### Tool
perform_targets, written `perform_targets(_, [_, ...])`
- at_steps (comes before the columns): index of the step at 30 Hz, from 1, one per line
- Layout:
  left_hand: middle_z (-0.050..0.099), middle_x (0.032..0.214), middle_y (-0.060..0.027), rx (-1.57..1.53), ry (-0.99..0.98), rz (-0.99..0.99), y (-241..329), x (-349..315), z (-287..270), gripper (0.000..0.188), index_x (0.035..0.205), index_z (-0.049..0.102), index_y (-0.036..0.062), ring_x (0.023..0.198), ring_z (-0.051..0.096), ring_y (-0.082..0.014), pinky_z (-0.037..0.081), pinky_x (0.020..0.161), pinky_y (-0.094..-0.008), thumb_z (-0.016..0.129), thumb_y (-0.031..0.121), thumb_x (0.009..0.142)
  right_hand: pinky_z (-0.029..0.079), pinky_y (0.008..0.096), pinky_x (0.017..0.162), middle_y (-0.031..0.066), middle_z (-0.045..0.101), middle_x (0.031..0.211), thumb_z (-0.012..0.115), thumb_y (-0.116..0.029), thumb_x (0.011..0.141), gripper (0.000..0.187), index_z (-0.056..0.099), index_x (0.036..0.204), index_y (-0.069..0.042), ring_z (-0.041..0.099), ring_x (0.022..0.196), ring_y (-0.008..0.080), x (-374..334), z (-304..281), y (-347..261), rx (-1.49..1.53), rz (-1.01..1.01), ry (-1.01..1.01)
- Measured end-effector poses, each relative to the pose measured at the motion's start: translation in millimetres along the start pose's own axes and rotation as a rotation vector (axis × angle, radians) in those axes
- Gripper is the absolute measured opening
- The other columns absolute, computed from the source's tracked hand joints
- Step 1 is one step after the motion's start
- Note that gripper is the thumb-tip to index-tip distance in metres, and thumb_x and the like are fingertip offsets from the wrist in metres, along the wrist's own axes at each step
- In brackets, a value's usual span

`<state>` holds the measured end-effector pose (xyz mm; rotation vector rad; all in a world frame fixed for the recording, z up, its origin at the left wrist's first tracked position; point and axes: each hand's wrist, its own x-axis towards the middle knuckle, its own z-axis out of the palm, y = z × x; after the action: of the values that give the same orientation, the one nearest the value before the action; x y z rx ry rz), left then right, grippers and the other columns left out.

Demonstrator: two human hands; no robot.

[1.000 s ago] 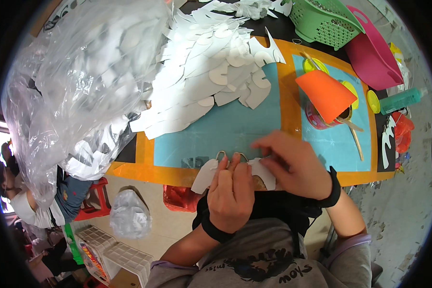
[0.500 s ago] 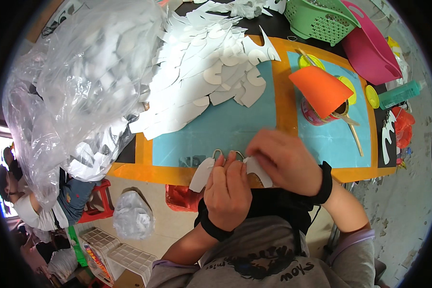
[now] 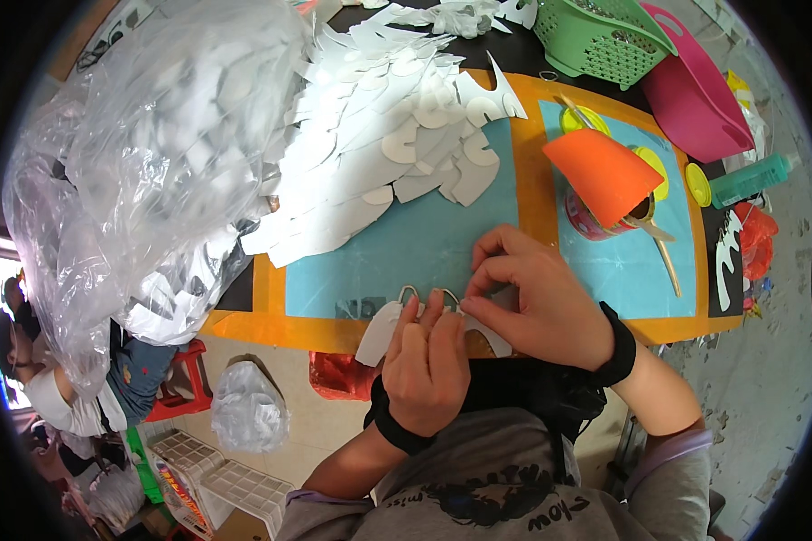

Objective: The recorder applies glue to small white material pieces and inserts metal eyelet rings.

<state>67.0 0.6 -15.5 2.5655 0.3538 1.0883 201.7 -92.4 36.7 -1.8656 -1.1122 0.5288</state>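
Observation:
Low at the blue-and-orange table's near edge, my left hand [image 3: 429,365] is closed on a white flat cut-out piece [image 3: 378,337] with curved metal wire loops [image 3: 409,292] along its upper edge. My fingers lie over its middle and hide that part. Just to the right, my right hand [image 3: 537,302] has its thumb and a fingertip at the piece's right part, by the right-hand loop; the other fingers are curled above the table. A large heap of overlapping white cut-out pieces [image 3: 370,162] lies beyond my hands, toward the left.
Clear plastic bags [image 3: 171,117] full of white pieces bulge at left. On the right stand a tin [image 3: 588,219] under an orange sheet [image 3: 604,176], a brush [image 3: 666,257], a green basket [image 3: 600,45], a pink basin [image 3: 695,90] and a teal bottle [image 3: 751,180]. Another person sits far left.
My right hand's fingers, blurred before, now show sharply, the upper ones raised and curled a little farther from me. My left hand keeps its hold on the white piece.

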Motion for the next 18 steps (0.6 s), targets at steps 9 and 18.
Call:
perform_targets(9, [0.057, 0.076, -0.0122, -0.011, -0.14, 0.155, -8, 2, -12, 0.012, 0.091, 0.065, -0.0052, 0.093, 0.071, -0.034, 0.055, 0.09, -0.0481, 0.07, -0.004, 0.081, 0.048, 0.0337, 0.064, 0.0119, 0.051, 0.096, 0.068, -0.002, 0.076, 0.011, 0.057, 0.075, 0.001, 0.058, 0.073, 0.0267, -3, 4, -4, -0.057, -0.043, 0.032])
perform_targets(18, [0.057, 0.081, -0.0109, -0.048, -0.253, 0.246, -18, -2, -21, 0.017, 0.098, 0.066, -0.0044, 0.103, 0.068, -0.0351, 0.051, 0.097, -0.0489, 0.068, 0.0, 0.082, 0.047, 0.0324, 0.065, 0.0108, 0.05, 0.097, 0.069, -0.002, 0.074, 0.015, 0.054, 0.078, 0.0, 0.057, 0.078, 0.026, 3, 0, -8, -0.134, 0.015, -0.065])
